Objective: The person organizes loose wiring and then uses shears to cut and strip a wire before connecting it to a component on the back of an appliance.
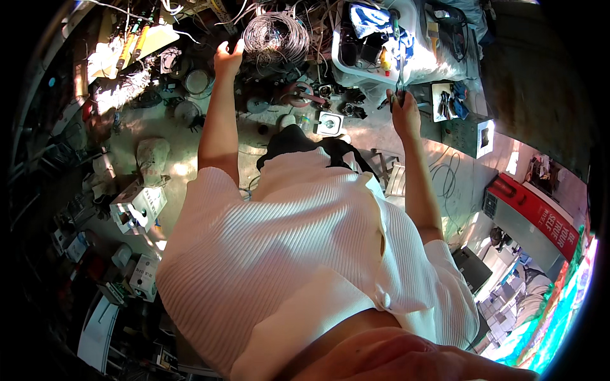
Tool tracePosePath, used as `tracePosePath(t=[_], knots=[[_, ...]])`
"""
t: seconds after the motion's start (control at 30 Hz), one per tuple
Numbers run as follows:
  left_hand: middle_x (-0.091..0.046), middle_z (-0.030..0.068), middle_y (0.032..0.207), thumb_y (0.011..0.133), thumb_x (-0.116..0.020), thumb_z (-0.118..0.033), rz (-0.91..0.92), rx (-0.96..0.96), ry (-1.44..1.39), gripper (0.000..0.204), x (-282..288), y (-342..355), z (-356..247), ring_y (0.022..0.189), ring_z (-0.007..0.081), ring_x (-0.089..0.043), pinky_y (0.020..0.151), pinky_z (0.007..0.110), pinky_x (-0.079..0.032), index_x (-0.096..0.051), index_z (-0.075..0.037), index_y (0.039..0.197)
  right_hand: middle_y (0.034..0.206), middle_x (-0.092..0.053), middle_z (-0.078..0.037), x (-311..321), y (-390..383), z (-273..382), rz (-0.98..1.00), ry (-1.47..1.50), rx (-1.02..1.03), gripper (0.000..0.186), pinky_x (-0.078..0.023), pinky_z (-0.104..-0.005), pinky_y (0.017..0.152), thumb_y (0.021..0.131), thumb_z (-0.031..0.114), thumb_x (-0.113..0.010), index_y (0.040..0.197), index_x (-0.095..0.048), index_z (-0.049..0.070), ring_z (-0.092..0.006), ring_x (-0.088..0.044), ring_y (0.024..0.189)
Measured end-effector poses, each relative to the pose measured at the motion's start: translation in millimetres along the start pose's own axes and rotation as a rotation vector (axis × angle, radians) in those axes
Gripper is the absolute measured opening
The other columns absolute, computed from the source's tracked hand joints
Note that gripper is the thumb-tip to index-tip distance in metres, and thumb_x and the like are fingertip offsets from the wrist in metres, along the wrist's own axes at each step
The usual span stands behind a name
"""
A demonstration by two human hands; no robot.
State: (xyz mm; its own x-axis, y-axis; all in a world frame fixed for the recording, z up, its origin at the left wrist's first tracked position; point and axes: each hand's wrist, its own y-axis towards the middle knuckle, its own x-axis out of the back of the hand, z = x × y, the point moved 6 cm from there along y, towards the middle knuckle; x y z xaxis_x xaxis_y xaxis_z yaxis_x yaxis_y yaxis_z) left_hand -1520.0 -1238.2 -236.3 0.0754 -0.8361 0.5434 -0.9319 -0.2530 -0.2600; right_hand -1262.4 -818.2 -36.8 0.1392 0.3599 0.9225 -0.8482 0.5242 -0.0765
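Left hand (227,56): raised, fingers part-open, holding nothing, just beside wire coil (276,35). Right hand (403,105): closed on thin tool (399,79), tip upward near white tray (356,63). Risk, judged: tool snagging loose wires on the crowded worktop (190,159).

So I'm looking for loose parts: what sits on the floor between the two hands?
In the head view, between the left hand and right hand lie a wire coil and small dark parts.
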Motion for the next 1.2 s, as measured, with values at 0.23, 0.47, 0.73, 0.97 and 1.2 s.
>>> tracePosePath(t=[0.23, 0.47, 0.73, 0.97, 1.2], knots=[[-0.045, 0.0122, 0.138, 0.074, -0.069, -0.057, 0.646, 0.315, -0.094, 0.08, -54, -6, -18, 0.126, 0.0308, -0.043, 0.102, 0.052, -0.033, -0.043, -0.011, 0.135, 0.09, -0.068, -0.015, -20, 153, -25, -0.162, -0.275, -0.093, 0.049, -0.05, -0.0445, 0.077, 0.089, 0.053, -0.043, 0.087, -0.066, 0.009, -0.0345, -0.065, 0.085], [-0.064, 0.0132, 0.105, 0.075, -0.07, -0.035, 0.394, -0.131, 0.021, 0.056, -62, 28, -18, 0.092, 0.0178, -0.059, 0.083, 0.033, -0.046, -0.06, 0.006, 0.112, 0.111, -0.064, -0.013, -23, 202, 5, 0.08, -0.407, -0.058, 0.04, -0.048, -0.043, 0.087, 0.09, 0.039, -0.039, 0.108, -0.065, 0.015, -0.0316, -0.062, 0.103], [-0.062, 0.0012, 0.088, 0.081, -0.069, -0.035, 0.407, 0.169, -0.313, 0.042, -45, -11, -54, 0.078, 0.0121, -0.058, 0.068, 0.029, -0.05, -0.058, -0.005, 0.108, 0.101, -0.061, -0.01, -27, 104, 85, -0.33, 0.279, 0.569, 0.02, -0.048, -0.0368, 0.082, 0.081, 0.013, -0.064, 0.1, -0.062, 0.008, -0.0275, -0.059, 0.093], [-0.066, 0.0032, 0.099, 0.091, -0.057, -0.026, 0.816, 0.251, -0.894, 0.025, 2, -82, -115, 0.085, 0.0132, -0.064, 0.074, 0.03, -0.054, -0.059, -0.009, 0.109, 0.109, -0.061, -0.011, -100, 60, 104, 0.347, 1.157, 0.077, 0.049, -0.048, -0.027, 0.08, 0.084, 0.027, -0.069, 0.121, -0.05, 0.0, -0.0128, -0.059, 0.095], [-0.066, 0.0027, 0.102, 0.093, -0.05, -0.027, 0.771, 0.217, -0.983, 0.027, 40, -140, -161, 0.092, 0.0144, -0.063, 0.077, 0.034, -0.053, -0.058, -0.01, 0.112, 0.118, -0.055, -0.017, 0, 8, 183, -0.307, 0.366, 0.741, 0.098, -0.044, -0.0424, 0.093, 0.058, 0.042, -0.085, 0.137, -0.038, 0.01, -0.0324, -0.055, 0.11]])
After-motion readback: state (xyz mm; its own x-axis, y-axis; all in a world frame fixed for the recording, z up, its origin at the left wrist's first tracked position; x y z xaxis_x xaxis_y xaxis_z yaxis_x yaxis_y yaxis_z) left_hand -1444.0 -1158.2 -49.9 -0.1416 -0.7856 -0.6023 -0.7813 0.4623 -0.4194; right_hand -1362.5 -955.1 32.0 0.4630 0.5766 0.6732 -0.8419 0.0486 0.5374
